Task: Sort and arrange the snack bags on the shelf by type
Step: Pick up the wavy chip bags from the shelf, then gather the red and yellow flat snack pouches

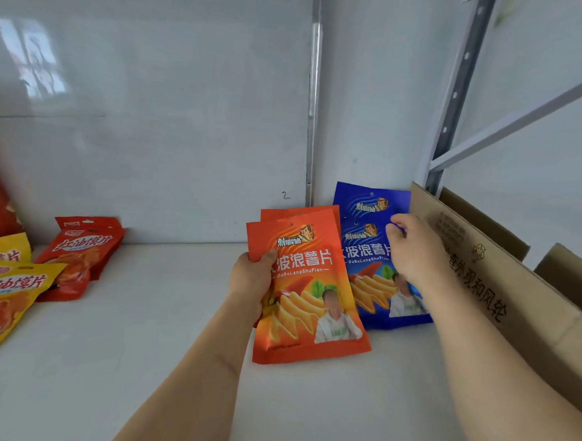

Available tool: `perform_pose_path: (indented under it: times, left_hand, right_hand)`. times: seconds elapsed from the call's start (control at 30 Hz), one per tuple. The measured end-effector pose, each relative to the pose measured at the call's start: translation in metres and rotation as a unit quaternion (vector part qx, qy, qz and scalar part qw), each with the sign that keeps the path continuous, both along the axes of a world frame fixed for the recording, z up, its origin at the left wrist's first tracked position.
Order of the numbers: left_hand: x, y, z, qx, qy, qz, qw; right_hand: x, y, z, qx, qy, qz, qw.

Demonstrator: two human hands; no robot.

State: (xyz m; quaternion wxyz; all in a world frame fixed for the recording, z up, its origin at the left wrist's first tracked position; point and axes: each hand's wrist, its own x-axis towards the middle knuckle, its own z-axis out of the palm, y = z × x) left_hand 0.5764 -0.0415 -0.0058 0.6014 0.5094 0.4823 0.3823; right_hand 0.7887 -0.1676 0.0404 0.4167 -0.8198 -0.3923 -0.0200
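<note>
Head view: left hand [251, 279] fingers grip orange bags [308, 288]; right hand [416, 250] fingers pinch blue bags [372, 258] beside cardboard box [483, 264].

Shelf layout, head view.
Two chip bags [313, 289], one behind the other, are standing mid-shelf [142, 330] in the left hand [251, 279]; two more bags [372, 258] are leaning just right of them against the back wall [153, 128], the right hand [412, 250] touching them. A cardboard box [515, 292] is sitting further right. Other bags [78, 256] are lying well apart at far left.
</note>
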Motion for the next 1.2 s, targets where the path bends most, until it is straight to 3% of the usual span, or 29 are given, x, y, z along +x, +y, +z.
perform_pose_path:
  times: [0.1, 0.2, 0.37, 0.47, 0.63, 0.73, 0.9, 0.97, 1.07, 1.13, 1.2]
  left_hand:
    - [-0.003, -0.002, 0.005, 0.068, 0.078, 0.053, 0.993]
    - [-0.019, -0.005, 0.011, 0.176, 0.236, 0.066, 0.953]
    - [-0.075, -0.008, 0.015, 0.350, 0.486, 0.065, 0.798]
    - [-0.117, 0.002, 0.015, 0.387, 0.548, 0.073, 0.739]
    - [-0.195, 0.025, 0.019, 0.387, 0.572, 0.100, 0.716]
    - [-0.245, 0.040, 0.020, 0.377, 0.570, 0.117, 0.720]
    - [-0.337, 0.084, 0.019, 0.350, 0.504, 0.176, 0.770]
    - [-0.369, 0.105, 0.018, 0.310, 0.475, 0.198, 0.800]
    - [-0.405, 0.145, 0.010, 0.188, 0.417, 0.178, 0.871]
    - [-0.419, 0.166, 0.002, 0.118, 0.364, 0.157, 0.911]
    - [-0.426, 0.181, -0.008, 0.084, 0.342, 0.144, 0.925]
  right_hand:
    - [-0.027, 0.000, 0.004, -0.032, -0.115, 0.030, 0.992]
    - [-0.058, 0.008, 0.008, -0.065, -0.196, 0.085, 0.975]
    - [-0.114, 0.038, 0.006, -0.108, -0.270, 0.195, 0.937]
    - [-0.149, 0.059, 0.002, -0.125, -0.281, 0.237, 0.921]
    - [-0.218, 0.107, 0.001, -0.149, -0.254, 0.282, 0.913]
    - [-0.266, 0.141, -0.001, -0.141, -0.199, 0.295, 0.924]
    - [-0.348, 0.200, -0.015, -0.152, -0.061, 0.300, 0.940]
    - [-0.375, 0.223, -0.024, -0.139, 0.009, 0.283, 0.949]
    - [-0.405, 0.253, -0.037, -0.136, 0.091, 0.231, 0.959]
    - [-0.416, 0.270, -0.045, -0.155, 0.105, 0.182, 0.965]
    - [-0.423, 0.285, -0.047, -0.173, 0.110, 0.147, 0.968]
